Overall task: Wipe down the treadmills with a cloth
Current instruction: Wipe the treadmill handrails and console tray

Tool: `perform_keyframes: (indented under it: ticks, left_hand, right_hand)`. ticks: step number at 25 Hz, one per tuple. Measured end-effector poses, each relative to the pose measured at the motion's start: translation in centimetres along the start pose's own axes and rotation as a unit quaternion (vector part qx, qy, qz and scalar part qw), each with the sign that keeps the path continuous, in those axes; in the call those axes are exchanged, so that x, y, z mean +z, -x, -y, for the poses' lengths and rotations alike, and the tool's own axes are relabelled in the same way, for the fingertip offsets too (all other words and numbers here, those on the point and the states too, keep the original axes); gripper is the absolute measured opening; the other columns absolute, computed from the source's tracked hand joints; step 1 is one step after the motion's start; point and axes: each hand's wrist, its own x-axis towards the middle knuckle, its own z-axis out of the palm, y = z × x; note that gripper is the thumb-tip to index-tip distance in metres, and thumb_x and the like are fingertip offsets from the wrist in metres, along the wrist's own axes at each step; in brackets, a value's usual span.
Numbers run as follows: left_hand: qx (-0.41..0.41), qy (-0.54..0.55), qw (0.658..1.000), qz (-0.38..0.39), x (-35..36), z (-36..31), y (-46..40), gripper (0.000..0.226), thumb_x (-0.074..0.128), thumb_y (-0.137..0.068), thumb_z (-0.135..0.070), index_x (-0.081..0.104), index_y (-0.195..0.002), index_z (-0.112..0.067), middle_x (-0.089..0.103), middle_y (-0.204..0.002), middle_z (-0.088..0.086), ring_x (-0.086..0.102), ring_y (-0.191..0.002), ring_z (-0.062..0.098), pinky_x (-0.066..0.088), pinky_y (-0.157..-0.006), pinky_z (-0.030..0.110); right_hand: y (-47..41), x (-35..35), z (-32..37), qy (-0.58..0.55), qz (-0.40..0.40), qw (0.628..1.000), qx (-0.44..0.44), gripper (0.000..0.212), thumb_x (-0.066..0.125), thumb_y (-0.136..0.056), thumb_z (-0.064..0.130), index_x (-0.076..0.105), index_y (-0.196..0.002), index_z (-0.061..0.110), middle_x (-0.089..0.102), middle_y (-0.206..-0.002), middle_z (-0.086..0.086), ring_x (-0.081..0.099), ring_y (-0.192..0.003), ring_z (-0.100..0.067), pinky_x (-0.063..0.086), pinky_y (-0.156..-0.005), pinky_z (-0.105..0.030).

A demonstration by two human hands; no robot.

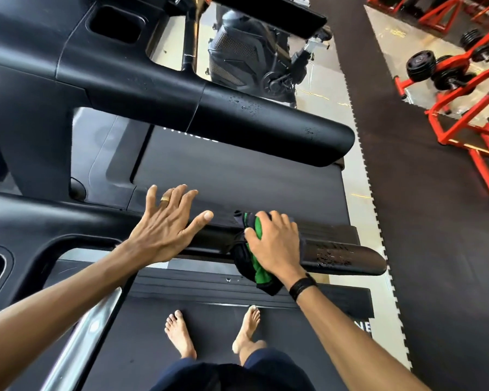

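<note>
Console pockets: dark rectangular moulded recess (116, 24) at top of far treadmill console; contents not discernible.
Cloth: crumpled green-and-black rag (256, 259), draped over near black padded treadmill handrail (347, 256), partway along it.
Handrail surface: droplets or scuffs visible right of rag; far black handrail (266, 119) shows similar spots.
Right hand (274, 244): fingers curled over rag, pressing it onto rail; black wristband.
Left hand (167, 224): fingers spread straight, palm down over same rail, holding nothing; gold ring.
Stance: bare feet (181, 337) on dark belt.

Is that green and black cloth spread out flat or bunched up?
Bunched up: the cloth is wadded around the handrail under the right hand.
</note>
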Motion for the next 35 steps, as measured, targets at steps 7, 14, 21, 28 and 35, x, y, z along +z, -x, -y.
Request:
perform_keyframes:
  ticks: [7, 14, 21, 28, 35]
  left_hand:
    - [-0.043, 0.130, 0.989, -0.048, -0.6, -6.0, -2.2, 0.091, -0.003, -0.088, -0.074, 0.040, -0.142, -0.016, 0.042, -0.143, 0.003, 0.034, -0.139, 0.023, -0.011, -0.116, 0.046]
    - [-0.034, 0.175, 0.983, -0.039, 1.1, -12.7, -5.4, 0.086, 0.001, -0.088, -0.075, 0.043, -0.138, -0.018, 0.045, -0.141, -0.001, 0.035, -0.140, 0.018, -0.011, -0.119, 0.046]
    - [-0.096, 0.134, 0.986, -0.037, 3.0, -14.6, -5.4, 0.090, -0.001, -0.086, -0.078, 0.046, -0.134, -0.018, 0.048, -0.136, 0.000, 0.041, -0.136, 0.024, -0.007, -0.119, 0.047]
    - [-0.117, 0.023, 0.990, -0.076, 4.0, -15.8, -4.5, 0.089, 0.000, -0.092, -0.074, 0.047, -0.132, -0.010, 0.049, -0.133, 0.005, 0.054, -0.124, 0.027, -0.003, -0.118, 0.048]
    - [-0.101, 0.051, 0.985, -0.131, 3.2, -15.6, -4.7, 0.065, 0.017, -0.101, -0.057, 0.062, -0.109, -0.011, 0.061, -0.114, 0.001, 0.058, -0.113, 0.024, 0.008, -0.117, 0.048]
  right_hand:
    - [-0.9, 0.5, 1.4, -0.008, 0.013, 0.998, -0.056, 0.034, 0.048, -0.090, 0.045, 0.060, -0.109, 0.019, 0.061, -0.108, -0.008, 0.052, -0.106, -0.032, 0.037, -0.088, -0.045]
    - [0.5, -0.2, -1.3, -0.126, -0.007, 0.985, -0.121, 0.037, 0.049, -0.093, 0.044, 0.060, -0.116, 0.016, 0.063, -0.104, -0.010, 0.054, -0.094, -0.031, 0.041, -0.083, -0.045]
    - [1.5, -0.2, -9.4, -0.119, -0.039, 0.975, -0.183, 0.045, 0.041, -0.082, 0.050, 0.061, -0.101, 0.015, 0.056, -0.095, -0.004, 0.048, -0.091, -0.028, 0.040, -0.078, -0.042]
    - [-1.1, -0.9, -11.7, -0.144, 0.066, 0.973, -0.169, 0.042, 0.047, -0.088, 0.044, 0.060, -0.116, 0.016, 0.060, -0.110, -0.010, 0.051, -0.106, -0.033, 0.040, -0.088, -0.044]
    - [-9.7, 1.8, -14.6, -0.198, 0.319, 0.927, -0.016, 0.034, 0.056, -0.095, 0.039, 0.066, -0.083, 0.009, 0.064, -0.101, -0.017, 0.060, -0.098, -0.027, 0.036, -0.073, -0.031]
